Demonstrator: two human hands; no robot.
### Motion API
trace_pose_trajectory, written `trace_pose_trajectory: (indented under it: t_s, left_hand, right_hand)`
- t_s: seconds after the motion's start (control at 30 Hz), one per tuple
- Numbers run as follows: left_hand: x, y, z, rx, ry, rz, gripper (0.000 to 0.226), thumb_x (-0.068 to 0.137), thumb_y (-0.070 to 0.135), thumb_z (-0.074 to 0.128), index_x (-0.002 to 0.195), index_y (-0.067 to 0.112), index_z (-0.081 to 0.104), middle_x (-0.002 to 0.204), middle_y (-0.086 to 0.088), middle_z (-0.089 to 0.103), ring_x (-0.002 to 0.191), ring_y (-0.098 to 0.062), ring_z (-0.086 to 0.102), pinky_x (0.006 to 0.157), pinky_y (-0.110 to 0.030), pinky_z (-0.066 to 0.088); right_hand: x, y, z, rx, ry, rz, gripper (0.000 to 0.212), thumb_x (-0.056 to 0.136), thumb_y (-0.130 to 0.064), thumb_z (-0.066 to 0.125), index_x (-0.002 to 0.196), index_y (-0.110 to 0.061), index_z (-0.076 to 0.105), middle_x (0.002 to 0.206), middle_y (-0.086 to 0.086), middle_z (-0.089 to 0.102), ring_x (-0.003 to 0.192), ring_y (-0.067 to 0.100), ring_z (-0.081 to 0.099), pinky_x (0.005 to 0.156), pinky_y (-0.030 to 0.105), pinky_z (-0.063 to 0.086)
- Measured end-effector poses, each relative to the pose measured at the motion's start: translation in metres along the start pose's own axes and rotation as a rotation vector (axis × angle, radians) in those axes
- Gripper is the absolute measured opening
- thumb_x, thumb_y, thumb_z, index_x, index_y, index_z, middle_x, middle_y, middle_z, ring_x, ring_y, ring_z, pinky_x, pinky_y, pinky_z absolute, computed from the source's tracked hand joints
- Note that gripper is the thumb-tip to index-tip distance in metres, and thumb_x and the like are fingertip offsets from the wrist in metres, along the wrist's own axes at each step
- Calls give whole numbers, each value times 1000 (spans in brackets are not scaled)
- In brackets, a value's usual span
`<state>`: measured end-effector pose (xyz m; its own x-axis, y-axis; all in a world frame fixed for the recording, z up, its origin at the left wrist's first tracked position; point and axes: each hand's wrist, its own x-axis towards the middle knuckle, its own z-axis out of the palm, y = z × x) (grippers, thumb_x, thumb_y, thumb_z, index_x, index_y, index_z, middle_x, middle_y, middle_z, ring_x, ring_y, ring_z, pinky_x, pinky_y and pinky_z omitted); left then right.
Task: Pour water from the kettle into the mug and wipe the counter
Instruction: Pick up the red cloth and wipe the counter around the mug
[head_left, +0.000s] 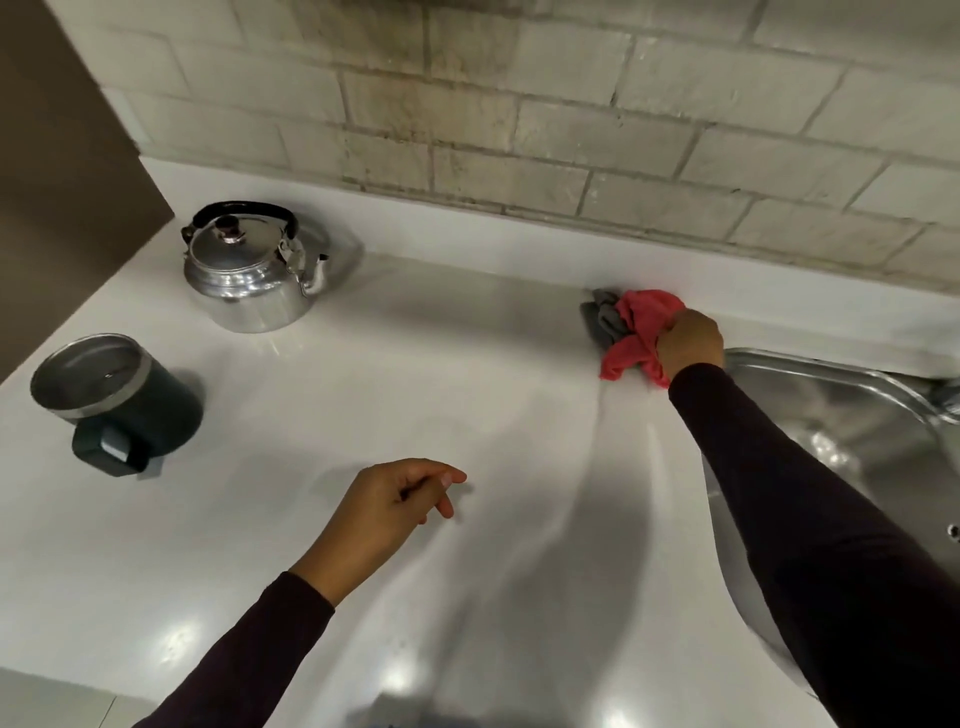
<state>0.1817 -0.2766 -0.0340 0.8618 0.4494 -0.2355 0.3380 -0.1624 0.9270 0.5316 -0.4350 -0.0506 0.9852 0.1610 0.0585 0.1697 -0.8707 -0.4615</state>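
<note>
Red cloth (636, 338) bunched in right hand (691, 345), arm stretched to counter's (441, 374) back edge beside sink (831, 410). Left hand (387, 506) hovers mid-counter, fingers loosely curled, holding nothing.

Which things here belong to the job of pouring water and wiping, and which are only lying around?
Belong to the job: kettle, mug, cloth gripped in the right hand, counter.

Only around: sink, tiled wall. The left hand holds nothing.
</note>
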Motion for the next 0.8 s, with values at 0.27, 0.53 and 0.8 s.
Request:
trace_pose_trajectory:
  t_s: [0.27, 0.53, 0.8]
  left_hand:
    - [-7, -10, -24, -45, 40, 31, 32, 94, 16, 55, 82, 40, 73, 70, 9, 74, 56, 3, 58, 56, -8, 46]
    - [-16, -34, -92, -20, 111, 45, 35, 93, 17, 54, 80, 45, 72, 72, 7, 73, 55, -3, 54, 60, -14, 48]
    - [-32, -65, -185, 22, 179, 73, 27, 94, 17, 53, 87, 36, 71, 71, 13, 72, 57, -2, 55, 57, -8, 46]
  right_hand:
    - [-39, -31, -43, 255, 372, -81, 22, 88, -16, 43, 89, 1, 58, 100, 19, 59, 93, 36, 56, 81, 43, 46]
    - [-168, -109, -67, 656, 333, -356, 8, 96, -21, 41, 89, -24, 41, 69, -21, 51, 63, -18, 53, 54, -3, 36]
    - [-265, -188, 31, 569, -124, -319, 10, 93, -15, 48, 87, -23, 50, 79, -13, 63, 63, 3, 55, 62, 16, 40]
